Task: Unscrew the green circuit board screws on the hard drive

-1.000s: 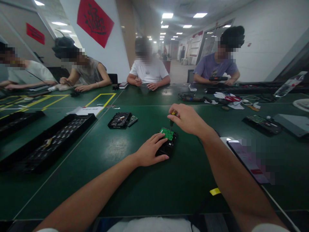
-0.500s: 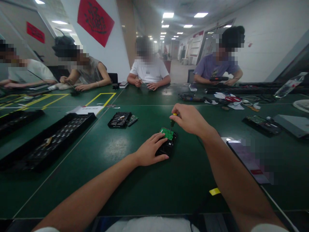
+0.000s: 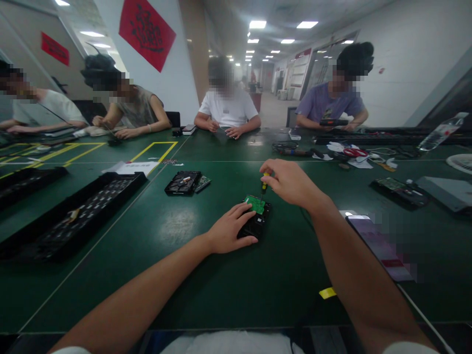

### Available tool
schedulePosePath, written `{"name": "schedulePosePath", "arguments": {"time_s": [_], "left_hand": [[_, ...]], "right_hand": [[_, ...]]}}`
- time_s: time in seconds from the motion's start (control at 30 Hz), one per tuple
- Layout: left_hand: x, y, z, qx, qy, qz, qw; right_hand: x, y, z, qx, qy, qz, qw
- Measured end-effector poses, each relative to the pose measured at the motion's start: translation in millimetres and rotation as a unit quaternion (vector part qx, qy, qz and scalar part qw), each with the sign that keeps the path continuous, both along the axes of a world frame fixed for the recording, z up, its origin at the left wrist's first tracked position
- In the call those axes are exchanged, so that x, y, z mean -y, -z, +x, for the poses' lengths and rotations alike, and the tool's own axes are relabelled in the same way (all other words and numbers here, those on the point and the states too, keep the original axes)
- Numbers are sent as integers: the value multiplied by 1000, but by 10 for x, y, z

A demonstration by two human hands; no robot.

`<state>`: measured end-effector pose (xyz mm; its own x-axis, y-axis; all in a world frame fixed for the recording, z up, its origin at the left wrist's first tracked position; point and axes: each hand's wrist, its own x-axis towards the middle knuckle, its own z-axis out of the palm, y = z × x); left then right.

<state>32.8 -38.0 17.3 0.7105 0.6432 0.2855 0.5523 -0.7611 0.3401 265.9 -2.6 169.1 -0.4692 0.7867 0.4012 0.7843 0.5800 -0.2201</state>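
Note:
A black hard drive point(image 3: 254, 229) with a green circuit board point(image 3: 255, 204) on top lies flat on the table before me. My left hand point(image 3: 233, 227) grips it from the left, fingertips on the board and thumb along the near edge. Above it, my right hand point(image 3: 291, 181) pinches a small yellow-and-dark screwdriver point(image 3: 264, 188) by its handle end. The driver stands nearly upright, its thin shaft reaching down to the board's right part. Whether the tip sits in a screw is too small to see.
To the left lie another opened black drive point(image 3: 183, 183), a loose circuit board point(image 3: 202, 184) and a long black tray point(image 3: 92, 216). On the right are a phone point(image 3: 379, 248), a black device point(image 3: 400, 191) and a grey box point(image 3: 448, 191). Several people sit across the green table point(image 3: 177, 290).
My right fingers have shifted slightly on the screwdriver, so more of its handle shows. My left hand and the hard drive stay in place.

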Motion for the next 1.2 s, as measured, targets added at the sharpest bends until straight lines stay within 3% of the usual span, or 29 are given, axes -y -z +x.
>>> {"name": "schedulePosePath", "arguments": {"time_s": [0.13,0.33,0.57,0.8,1.2], "left_hand": [[-5,7,-3,8,2,-1,1000],[-2,2,-2,2,0,1,1000],[4,-2,-1,2,-1,-1,1000],[8,-7,-1,-4,-3,-1,1000],[9,-13,2,4,-2,-7,1000]], "right_hand": [[-13,-3,37,5,37,-5,999],[-12,3,21,16,-16,21,1000],[-18,3,19,8,-31,5,999],[10,-24,-2,9,37,-4,999],[1,-28,-6,-2,-14,1,1000]]}}
